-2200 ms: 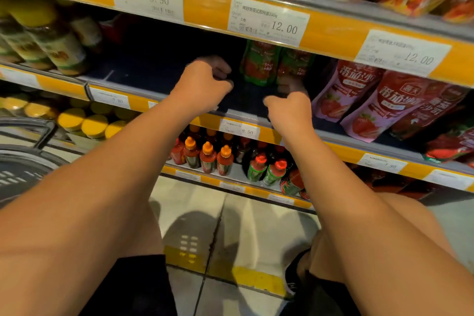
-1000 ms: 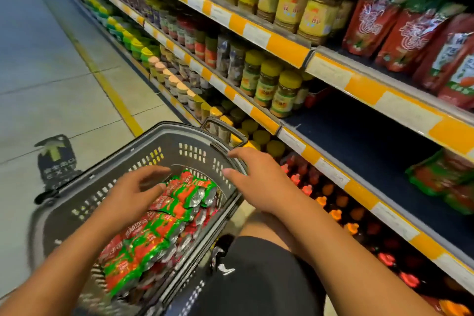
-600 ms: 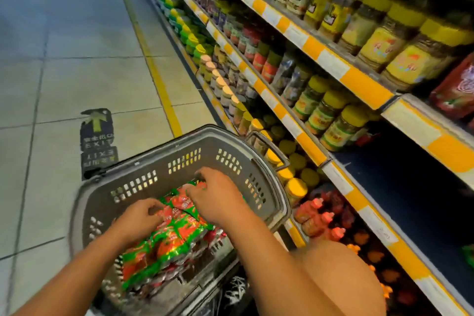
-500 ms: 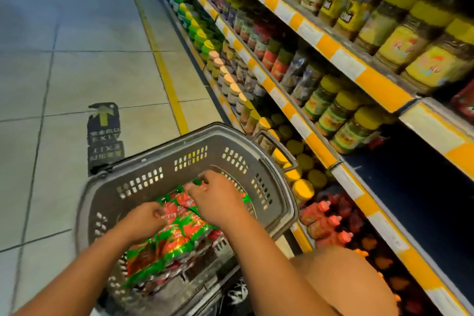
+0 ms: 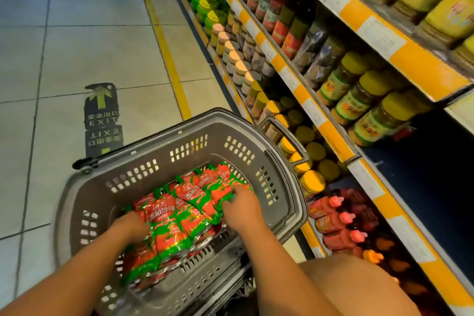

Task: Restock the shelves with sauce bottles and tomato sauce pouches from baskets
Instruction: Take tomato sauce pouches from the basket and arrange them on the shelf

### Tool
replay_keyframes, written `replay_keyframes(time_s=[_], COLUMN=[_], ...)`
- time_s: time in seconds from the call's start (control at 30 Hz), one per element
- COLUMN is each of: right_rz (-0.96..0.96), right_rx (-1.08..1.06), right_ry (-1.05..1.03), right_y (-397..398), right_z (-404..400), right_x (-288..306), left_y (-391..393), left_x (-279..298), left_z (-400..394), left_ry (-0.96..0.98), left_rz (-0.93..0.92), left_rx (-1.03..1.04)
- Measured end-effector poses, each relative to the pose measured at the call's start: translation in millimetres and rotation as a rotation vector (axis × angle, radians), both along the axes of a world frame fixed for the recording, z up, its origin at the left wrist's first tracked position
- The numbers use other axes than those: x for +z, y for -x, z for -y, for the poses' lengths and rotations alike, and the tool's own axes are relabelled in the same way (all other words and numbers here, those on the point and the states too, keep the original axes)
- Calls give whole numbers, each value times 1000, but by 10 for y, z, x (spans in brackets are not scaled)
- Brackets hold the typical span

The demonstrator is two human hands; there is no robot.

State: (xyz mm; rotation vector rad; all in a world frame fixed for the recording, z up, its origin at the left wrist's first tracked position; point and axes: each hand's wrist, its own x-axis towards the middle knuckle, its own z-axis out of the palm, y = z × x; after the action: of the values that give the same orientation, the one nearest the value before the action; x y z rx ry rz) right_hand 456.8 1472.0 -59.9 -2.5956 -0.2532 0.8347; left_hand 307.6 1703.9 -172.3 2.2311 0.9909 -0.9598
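Nearest the camera, 2 bare forearms reach down into a grey perforated plastic shopping basket [image 5: 195,146] that sits on the floor beside the shelving. A bare knee [image 5: 359,287] shows at the lower right, just beside the basket's near corner.

The left hand [image 5: 132,226] lies at the left end of a packed row of red-and-green foil tomato sauce pouches [image 5: 189,202], its fingers pushed down among them and hidden, so whether it grasps a pouch cannot be told. The right hand [image 5: 239,209] is on the right end of the same row, fingers curled over the pouch tops and gripping them. The pouches fill the middle of the basket, standing tilted in a line that runs from near left to far right.

The basket's grey folding handle [image 5: 287,136] rises at its far right rim, close to the shelf edge.

Right of the basket, the lowest shelf holds red squeeze bottles with pink caps [image 5: 336,218], lying tilted. Above them, a dark blue shelf board [image 5: 420,174] shows bare surface behind an orange-and-white price rail [image 5: 331,136]. Farther along stand yellow-lidded glass jars [image 5: 372,115], and beyond these rows of jars with green and pale lids.

On the tiled floor past the basket lies a dark EXIT floor sticker with a green arrow [image 5: 102,118], beside a yellow floor line [image 5: 164,41].
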Motion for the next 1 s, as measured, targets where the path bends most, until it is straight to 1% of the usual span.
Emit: replay_keyframes(time_s=[0.1,0.2,0.3,0.4,0.5,0.6,0.73,1.0], right_rz=[15,8,0,-46,-103,-142,-106,-77], right_rx=[40,54,71,81,98,115,75,80], right_ry=[-15,-14,5,37,63,63,73,108], right_y=[-69,-181,-266,-324,-362,-433,-545,-593], right_z=[-74,-86,-81,-87,-124,-187,-222,-240], right_x=[5,-44,-122,-245,-387,-504,-637,-774], left_y=[2,39,24,4,-1,-6,42,43], left_x=[50,-78,-37,-93,-112,-121,-174,-201], left_z=[55,-13,10,-7,28,66,20,24], left_ry=[-77,-122,-134,-128,-75,-21,17,128], left_rz=[-10,-7,-48,-66,-80,-48,-43,-31], left_rx=[30,96,126,208,292,335,435,645])
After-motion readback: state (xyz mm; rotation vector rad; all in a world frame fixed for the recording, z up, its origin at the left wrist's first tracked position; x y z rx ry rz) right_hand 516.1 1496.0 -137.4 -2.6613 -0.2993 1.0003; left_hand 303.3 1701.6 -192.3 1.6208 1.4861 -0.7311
